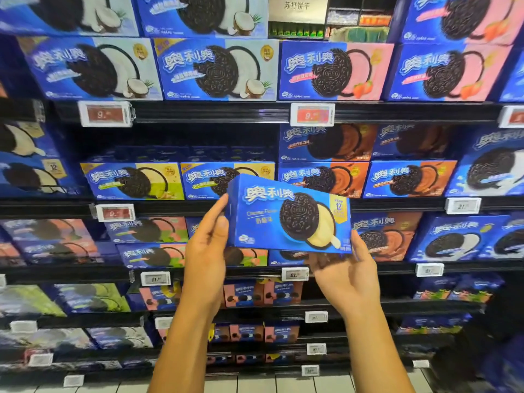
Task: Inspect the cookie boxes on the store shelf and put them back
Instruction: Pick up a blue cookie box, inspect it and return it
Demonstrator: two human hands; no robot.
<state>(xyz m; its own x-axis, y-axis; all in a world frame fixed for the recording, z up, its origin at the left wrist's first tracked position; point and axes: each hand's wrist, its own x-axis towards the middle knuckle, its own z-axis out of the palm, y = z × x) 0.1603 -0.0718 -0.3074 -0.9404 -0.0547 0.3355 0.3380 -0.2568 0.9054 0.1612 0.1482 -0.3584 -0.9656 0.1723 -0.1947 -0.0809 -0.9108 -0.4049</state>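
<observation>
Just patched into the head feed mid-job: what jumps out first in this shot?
A blue cookie box with a pale cream cookie on its front is held up, slightly tilted, at centre frame. The left hand grips its left end and the right hand supports its lower right corner from beneath. Behind, shelves are packed with similar blue boxes, with red price tags on the upper rails.

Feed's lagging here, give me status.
Left hand and right hand both grip blue cookie box. Box off shelf, tilted. Nothing blocking.
</observation>
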